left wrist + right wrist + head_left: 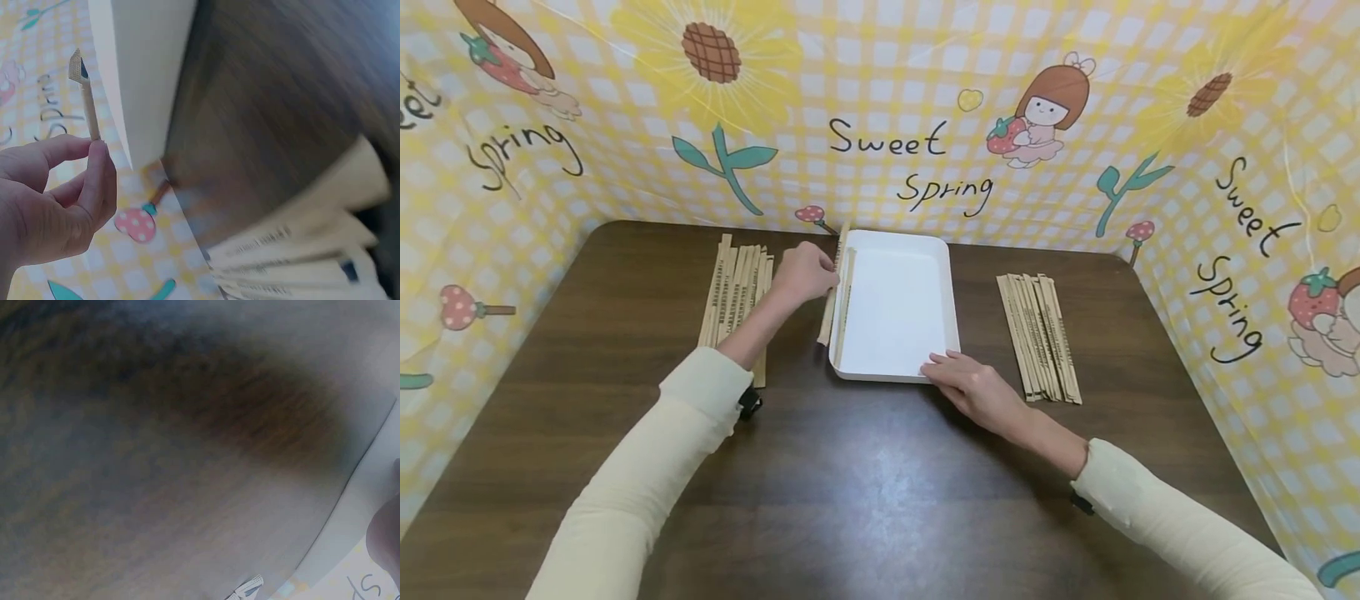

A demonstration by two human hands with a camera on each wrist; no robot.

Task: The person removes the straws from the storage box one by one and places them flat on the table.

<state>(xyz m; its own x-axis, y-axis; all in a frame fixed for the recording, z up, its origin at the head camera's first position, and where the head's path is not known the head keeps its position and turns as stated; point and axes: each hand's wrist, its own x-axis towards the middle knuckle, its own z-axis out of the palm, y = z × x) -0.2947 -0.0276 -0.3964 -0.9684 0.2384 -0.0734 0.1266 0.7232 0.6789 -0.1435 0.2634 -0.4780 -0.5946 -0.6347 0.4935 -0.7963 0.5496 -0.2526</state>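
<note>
My left hand (805, 273) pinches a slim, brown paper-wrapped stick (826, 323) between thumb and fingertips. The stick stands lengthwise along the outer left side of a white rectangular tray (898, 373). In the left wrist view the stick's tip (76, 67) points up above the pinching fingers (97, 165). A second wrapped stick (846, 312) lies inside the tray along its left wall. On the tray's near right corner rests my right hand (981, 396), its fingers extended over the rim; only a blurred bit of that hand (387, 534) shows in the right wrist view.
A bundle of wrapped sticks (733, 279) lies left of the tray, partly behind my left forearm. Another bundle (1040, 337) lies to the right. The brown wooden table (880, 492) is bounded at the back and sides by a yellow checked, printed cloth (880, 92).
</note>
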